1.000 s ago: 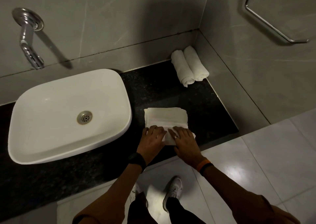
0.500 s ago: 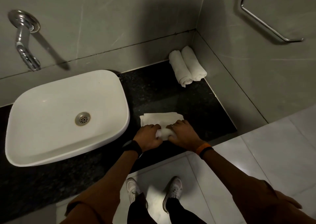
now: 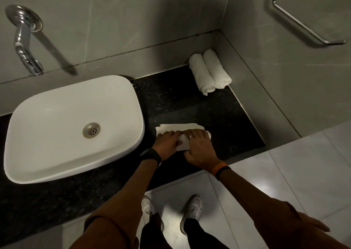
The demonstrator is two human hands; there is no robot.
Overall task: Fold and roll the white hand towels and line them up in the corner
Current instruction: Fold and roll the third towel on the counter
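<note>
A white hand towel (image 3: 178, 128) lies folded on the black counter (image 3: 171, 100), its near part wound into a thick roll under my hands. My left hand (image 3: 167, 142) presses on the roll's left half, fingers curled over it. My right hand (image 3: 199, 148), with a ring on one finger, grips the right half. Only a narrow flat strip of towel shows beyond my fingers. Two rolled white towels (image 3: 209, 71) lie side by side in the far right corner, against both walls.
A white basin (image 3: 47, 138) sits on the counter just left of the towel, with a chrome wall tap (image 3: 24, 45) above it. A metal towel rail (image 3: 303, 22) hangs on the right wall. The counter's front edge runs just under my wrists; my shoes stand on pale floor tiles.
My hands have rolled the towel away from me. The roll has grown thicker and the flat part beyond my fingers has shrunk to a thin strip.
</note>
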